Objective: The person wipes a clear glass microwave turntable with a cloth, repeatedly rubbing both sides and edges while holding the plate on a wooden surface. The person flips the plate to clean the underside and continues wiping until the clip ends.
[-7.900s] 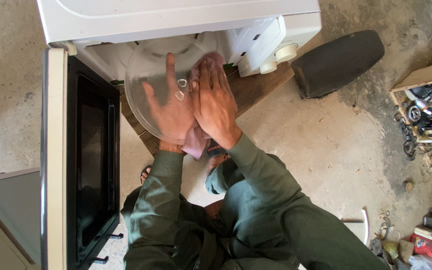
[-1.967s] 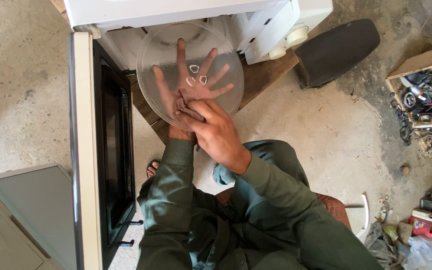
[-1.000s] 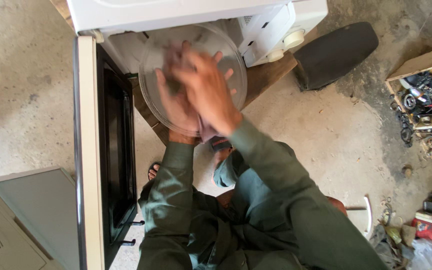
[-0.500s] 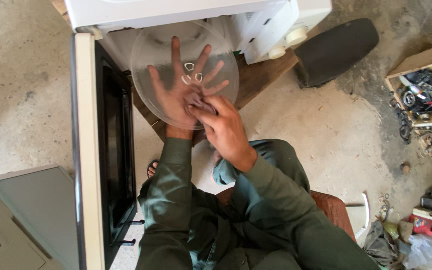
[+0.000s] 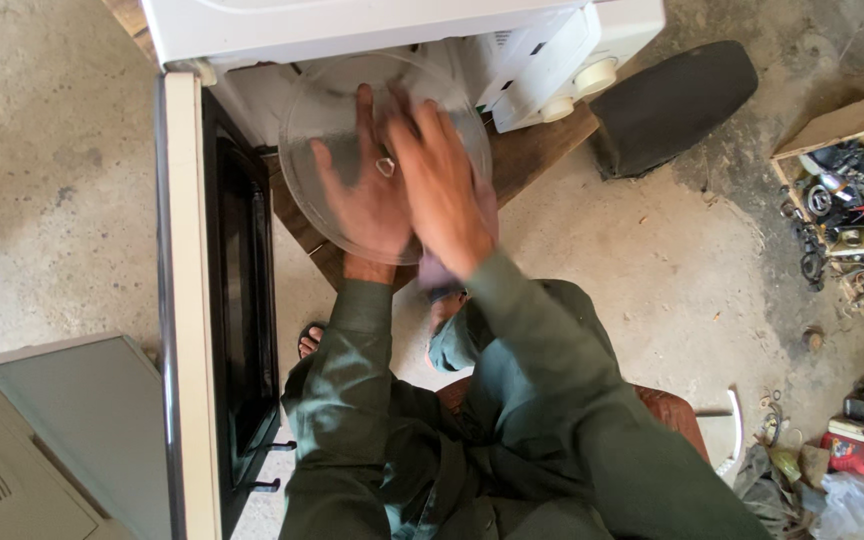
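Observation:
A round clear glass turntable plate (image 5: 304, 130) is held up in front of an open white microwave oven (image 5: 352, 22). My left hand (image 5: 362, 205) is spread flat under the glass and carries it; I see it through the plate. On top of the plate lies my right hand (image 5: 444, 192), blurred with motion and pressing a mauve cloth (image 5: 435, 272) whose edge shows near my wrist. Both arms wear dark green sleeves.
The microwave's door (image 5: 187, 300) hangs open on the left. The oven stands on a low wooden board (image 5: 537, 150). A black cushion (image 5: 672, 100) lies at the right, beyond it a wooden box of parts (image 5: 842, 190). A grey casing (image 5: 32, 440) sits lower left.
My right hand has slid up from the plate's near edge onto its middle, rubbing with the cloth. The left hand still carries the plate in about the same place.

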